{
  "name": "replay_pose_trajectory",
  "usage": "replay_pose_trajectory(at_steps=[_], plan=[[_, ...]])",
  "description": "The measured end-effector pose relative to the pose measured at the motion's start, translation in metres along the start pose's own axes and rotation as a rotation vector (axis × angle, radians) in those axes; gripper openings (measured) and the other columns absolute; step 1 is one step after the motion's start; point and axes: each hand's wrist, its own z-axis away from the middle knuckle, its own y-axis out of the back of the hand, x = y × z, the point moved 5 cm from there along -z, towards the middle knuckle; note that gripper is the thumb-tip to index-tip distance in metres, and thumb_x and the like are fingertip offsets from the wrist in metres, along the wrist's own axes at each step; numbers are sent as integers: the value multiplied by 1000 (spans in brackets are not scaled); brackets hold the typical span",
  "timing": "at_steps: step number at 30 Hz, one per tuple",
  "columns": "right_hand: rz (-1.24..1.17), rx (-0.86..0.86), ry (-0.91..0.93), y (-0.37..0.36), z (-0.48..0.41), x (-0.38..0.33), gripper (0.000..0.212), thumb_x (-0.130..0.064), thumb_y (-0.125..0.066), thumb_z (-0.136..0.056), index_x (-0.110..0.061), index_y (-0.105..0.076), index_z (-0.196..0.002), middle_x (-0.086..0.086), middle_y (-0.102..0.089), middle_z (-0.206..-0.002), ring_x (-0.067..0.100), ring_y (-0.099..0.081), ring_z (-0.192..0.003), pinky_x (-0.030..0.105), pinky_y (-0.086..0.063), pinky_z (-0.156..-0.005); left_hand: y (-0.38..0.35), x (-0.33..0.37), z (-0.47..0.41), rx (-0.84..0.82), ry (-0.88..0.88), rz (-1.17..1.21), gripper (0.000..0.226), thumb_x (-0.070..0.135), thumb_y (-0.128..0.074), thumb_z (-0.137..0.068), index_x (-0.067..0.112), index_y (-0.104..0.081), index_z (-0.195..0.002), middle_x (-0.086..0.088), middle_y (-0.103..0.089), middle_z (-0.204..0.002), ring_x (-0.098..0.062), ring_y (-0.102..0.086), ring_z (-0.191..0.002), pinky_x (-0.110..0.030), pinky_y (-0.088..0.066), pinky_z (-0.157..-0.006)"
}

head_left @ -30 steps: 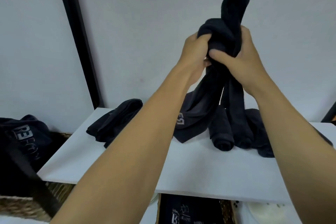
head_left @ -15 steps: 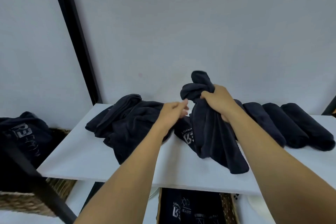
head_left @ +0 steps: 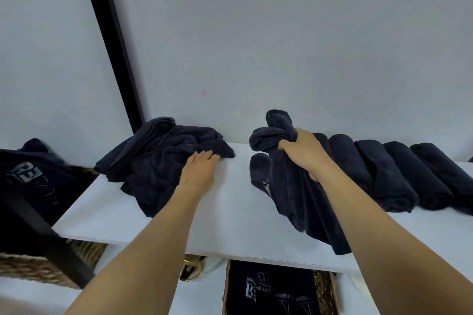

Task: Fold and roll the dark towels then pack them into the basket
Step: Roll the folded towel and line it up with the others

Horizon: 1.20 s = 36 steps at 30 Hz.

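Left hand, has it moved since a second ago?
Yes. The left hand left the held towel and dropped leftward onto the loose pile on the white tabletop.

Dark navy towels point(head_left: 163, 161), white shelf point(head_left: 230, 212), tan woven basket point(head_left: 325, 291).

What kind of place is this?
Probably a towel-packing corner of a gym or spa, though unsure: rolled dark towels in a row on a white shelf, and logo-printed towels in a woven basket below.
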Motion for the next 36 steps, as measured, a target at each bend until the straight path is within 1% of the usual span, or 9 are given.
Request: replay_pose_trajectory(at_steps=[4, 7, 10, 14, 18, 22, 26, 31, 36], plan=[[-14, -27, 25, -5, 1, -7, 19, -19, -57, -85, -9, -62, -100, 9, -68, -99, 24, -64, -89, 33, -51, -76, 0, -23, -6, -45, 54, -12, 51, 4, -38, -98, 19, -39, -147, -2, -34, -156, -22, -29, -144, -37, -9, -122], [-23, -59, 45, -6, 4, -14, 18, -19, -59, -86, -12, -62, -103, 9, -68, -103, 26, -64, -98, 41, -53, -89, 12, -13, -11, -55, 87, 76, 30, 21, -40, -101, 20, -59, -124, -3, -58, -132, -25, -48, -127, -45, -18, -119], [-79, -115, 74, 0, 12, -28, 17, -18, -61, -88, -18, -63, -105, 5, -70, -102, 21, -67, -95, 34, -55, -84, 70, 39, -9, -17, 147, 744, 39, 53, -36, -99, 28, -60, -80, -3, -68, -93, -26, -61, -91, -44, -47, -94], [-144, -173, 157, 20, 25, -63, 21, -20, -68, -85, -23, -67, -106, -3, -74, -95, 16, -71, -87, 27, -56, -72, 156, 110, -20, -185, 70, 1490, 52, 62, -49, -92, 18, -68, -114, 0, -73, -106, -17, -70, -99, -35, -58, -86], [-130, -197, 300, 55, 41, -103, 28, -18, -72, -84, -27, -65, -109, -7, -75, -96, 10, -72, -87, 25, -58, -75, 218, 122, -28, -87, -87, 1377, 26, 28, -72, -88, 10, -70, -107, -5, -75, -101, -18, -72, -95, -33, -59, -85], [-328, -201, 262, 88, 49, -114, 33, -34, -69, -89, -14, -62, -115, 2, -73, -108, 17, -71, -98, 33, -56, -87, 257, 121, -31, -46, -157, 1470, 11, 12, -68, -90, 8, -70, -100, -6, -76, -94, -20, -73, -88, -33, -60, -78], [-459, -41, 280, 115, 49, -127, 16, -28, -68, -90, -13, -62, -94, 4, -71, -91, 19, -67, -85, 34, -56, -78, 287, 128, -34, -12, -209, 1605, 18, -3, -56, -91, 1, -68, -103, -13, -71, -97, -26, -68, -89, -35, -58, -80], [-351, 157, 446, 145, 54, -171, 19, -31, -68, -90, -16, -57, -89, 4, -69, -86, 15, -67, -74, 31, -55, -64, 326, 138, -29, 52, -293, 1357, 17, 15, -71, -85, 9, -73, -101, -8, -75, -98, -22, -72, -93, -34, -58, -81], [-42, 76, 460, 155, 53, -181, 21, -21, -72, -83, -18, -62, -101, 4, -73, -98, 20, -71, -87, 34, -58, -77, 362, 125, -34, 319, -263, 915, 11, 21, -77, -81, 12, -76, -87, -5, -75, -85, -14, -67, -79, -30, -54, -76]])
